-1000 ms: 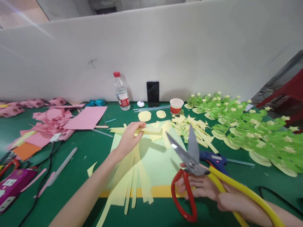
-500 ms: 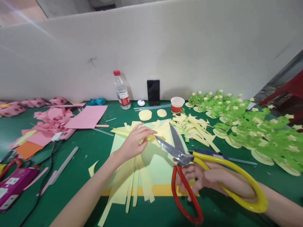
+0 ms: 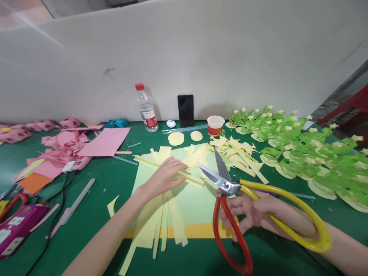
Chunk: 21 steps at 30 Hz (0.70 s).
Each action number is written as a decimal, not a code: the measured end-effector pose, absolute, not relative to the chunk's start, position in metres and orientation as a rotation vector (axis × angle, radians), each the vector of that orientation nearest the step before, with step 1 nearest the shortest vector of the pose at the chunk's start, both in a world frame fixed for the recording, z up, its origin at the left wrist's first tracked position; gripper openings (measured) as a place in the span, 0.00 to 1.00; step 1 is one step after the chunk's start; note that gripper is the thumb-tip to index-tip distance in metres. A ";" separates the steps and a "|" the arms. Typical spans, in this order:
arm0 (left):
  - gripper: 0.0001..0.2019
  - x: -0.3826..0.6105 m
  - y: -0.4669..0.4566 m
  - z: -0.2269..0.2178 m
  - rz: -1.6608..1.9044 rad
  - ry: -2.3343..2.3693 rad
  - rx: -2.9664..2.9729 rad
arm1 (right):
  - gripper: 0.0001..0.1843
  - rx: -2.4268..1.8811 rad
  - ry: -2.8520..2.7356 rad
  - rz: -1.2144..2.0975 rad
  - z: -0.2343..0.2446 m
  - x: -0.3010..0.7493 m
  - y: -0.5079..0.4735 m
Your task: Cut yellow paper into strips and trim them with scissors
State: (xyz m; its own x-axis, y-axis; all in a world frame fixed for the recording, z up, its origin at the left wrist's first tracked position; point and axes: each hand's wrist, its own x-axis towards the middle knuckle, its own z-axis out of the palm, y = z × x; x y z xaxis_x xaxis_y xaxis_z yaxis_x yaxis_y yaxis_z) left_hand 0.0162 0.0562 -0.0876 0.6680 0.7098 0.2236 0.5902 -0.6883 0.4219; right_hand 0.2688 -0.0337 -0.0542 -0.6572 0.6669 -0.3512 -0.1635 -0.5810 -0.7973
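Note:
My left hand (image 3: 165, 174) is over the stack of pale paper, thumb and fingers closed around a folded yellow paper strip (image 3: 194, 179). The strip's far end points right, toward the scissors. My right hand (image 3: 250, 211) holds large scissors (image 3: 225, 186) with one red and one yellow handle; my thumb is through the yellow loop. The blades stand apart, tips just above the pale green sheet (image 3: 192, 207). Several loose yellow strips (image 3: 163, 222) fan out below my left hand. Small yellow paper stars and scraps (image 3: 238, 153) lie in a pile beyond the blades.
Rows of green paper plants (image 3: 299, 145) with star tips fill the right side. At the back are a water bottle (image 3: 147, 113), a phone (image 3: 185, 110) and a paper cup (image 3: 215, 125). Pink paper (image 3: 106, 142) and a purple power strip (image 3: 21, 230) lie left.
The scissors and my right hand have moved slightly right, away from the strip. My left hand has moved a little down, and the strip's right end now lies lower and in plain view.

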 end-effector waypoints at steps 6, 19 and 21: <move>0.05 0.025 0.060 -0.101 0.608 1.134 2.475 | 0.12 -0.878 -1.095 2.366 -0.047 0.274 -0.037; 0.09 0.029 0.039 -0.068 0.649 1.027 2.440 | 0.13 -0.927 -1.108 2.342 -0.050 0.272 -0.036; 0.12 0.033 0.034 -0.066 0.616 0.969 2.483 | 0.14 -0.910 -1.095 2.353 -0.050 0.272 -0.037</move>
